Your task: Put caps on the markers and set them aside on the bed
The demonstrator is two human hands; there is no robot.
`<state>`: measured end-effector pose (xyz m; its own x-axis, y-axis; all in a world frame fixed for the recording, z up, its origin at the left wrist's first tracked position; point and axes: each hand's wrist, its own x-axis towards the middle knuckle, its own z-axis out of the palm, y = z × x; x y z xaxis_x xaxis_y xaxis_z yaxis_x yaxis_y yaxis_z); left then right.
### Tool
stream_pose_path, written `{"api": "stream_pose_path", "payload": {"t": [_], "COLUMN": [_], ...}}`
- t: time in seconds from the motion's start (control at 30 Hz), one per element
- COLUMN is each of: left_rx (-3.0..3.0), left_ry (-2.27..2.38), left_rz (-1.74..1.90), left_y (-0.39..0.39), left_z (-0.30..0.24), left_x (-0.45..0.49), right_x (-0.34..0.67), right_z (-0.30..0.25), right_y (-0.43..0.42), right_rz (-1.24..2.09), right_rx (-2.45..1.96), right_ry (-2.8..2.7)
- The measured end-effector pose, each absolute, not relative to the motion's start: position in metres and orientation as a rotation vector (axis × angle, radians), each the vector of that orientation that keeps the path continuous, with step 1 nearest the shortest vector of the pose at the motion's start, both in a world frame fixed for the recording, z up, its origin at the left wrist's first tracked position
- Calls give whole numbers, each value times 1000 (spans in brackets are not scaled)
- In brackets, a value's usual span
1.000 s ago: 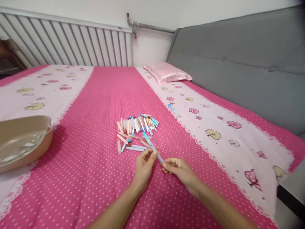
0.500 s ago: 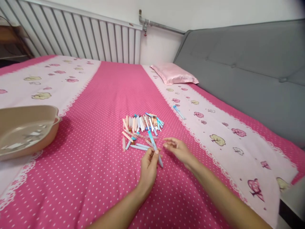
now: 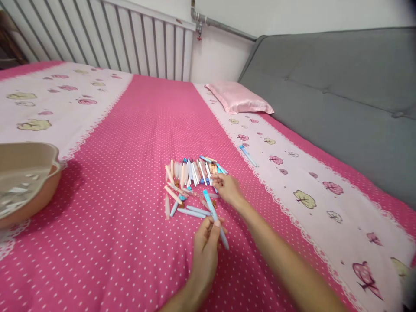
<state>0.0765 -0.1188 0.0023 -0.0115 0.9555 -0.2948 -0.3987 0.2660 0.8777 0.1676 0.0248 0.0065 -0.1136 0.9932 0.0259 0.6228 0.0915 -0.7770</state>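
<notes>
My left hand [image 3: 207,247] is closed round a light blue pen [image 3: 211,207], held slanted above the bed with its brighter blue end pointing away from me. My right hand [image 3: 228,189] is at the right side of a pile of pens and pen parts [image 3: 190,172], fingers slightly curled and apart, with nothing visible in them; whether they touch a piece I cannot tell. The pile mixes peach, white, blue and brown pieces. Nearer to me, several loose pieces lie scattered, among them pale blue barrels [image 3: 191,212] and a peach one [image 3: 173,194].
At the left a beige basin [image 3: 53,182] holds small pale pieces. Two or so blue pen pieces [image 3: 248,156] lie apart on the right. Further back are a pink pillow [image 3: 240,99], a grey headboard [image 3: 338,73] and a white radiator [image 3: 130,39]. A pink dotted bedspread [image 3: 130,242] lies underneath.
My right hand has moved forward and left, from beside the left hand to the pile's right side. The left hand still holds the blue pen. The view has shifted slightly.
</notes>
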Motion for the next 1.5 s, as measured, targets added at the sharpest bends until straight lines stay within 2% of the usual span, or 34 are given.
{"api": "stream_pose_path", "payload": {"t": [0.13,0.33,0.57,0.67,0.83,1.13,1.5], "left_rx": [676,762,799,818,867,1170,1515], "left_ry": [1113,1190,1181,1181,1162,1181,1219], "left_rz": [1220,1223,1245,1252,1304,1223,1202], "left_y": [-121,-129,-128,-128,-131,-131,-130], "left_z": [4,14,13,11,11,15,20], "left_x": [75,72,70,69,68,69,68], "right_x": [157,127,107,109,125,187,204], "right_z": [12,23,26,25,34,89,109], "right_y": [26,19,14,11,5,-34,-66], "right_rz": [756,649,307,299,489,821,809], "right_rx": [-1521,-1232,-1365,-1350,-1346,-1202,-1187], "right_ry": [-1924,-2392,-2732,-2688,-2425,-1844,-1822]}}
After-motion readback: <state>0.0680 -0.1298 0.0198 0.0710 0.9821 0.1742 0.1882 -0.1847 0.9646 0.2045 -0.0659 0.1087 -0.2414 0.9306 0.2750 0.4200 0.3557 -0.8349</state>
